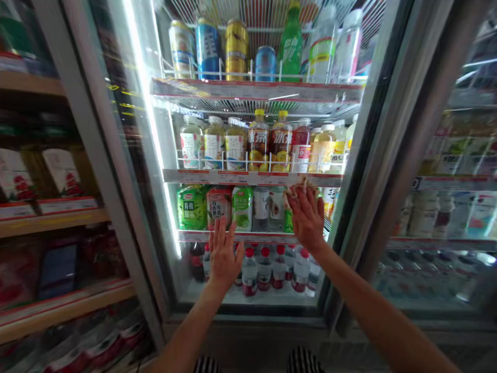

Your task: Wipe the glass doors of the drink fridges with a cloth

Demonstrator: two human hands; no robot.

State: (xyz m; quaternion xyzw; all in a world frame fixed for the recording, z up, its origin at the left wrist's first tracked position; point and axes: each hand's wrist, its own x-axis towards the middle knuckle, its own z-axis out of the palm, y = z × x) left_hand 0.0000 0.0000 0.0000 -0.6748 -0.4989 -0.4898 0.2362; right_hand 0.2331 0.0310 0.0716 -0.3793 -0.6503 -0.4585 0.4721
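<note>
My left hand is raised with its fingers stretched out and together, holding nothing, in front of the third shelf's price rail and below a red-labelled bottle. My right hand reaches into the open fridge at the right end of the same shelf. Its fingers press on a small crumpled brown-and-white thing just under the second shelf's rail; I cannot make out what it is. A green bottle stands partly hidden behind that hand.
The fridge door is swung open to the left and its frame stands on the right. Cans fill the top shelf, tea bottles the second, red-capped water bottles the bottom. Wooden shelves of packets stand at left.
</note>
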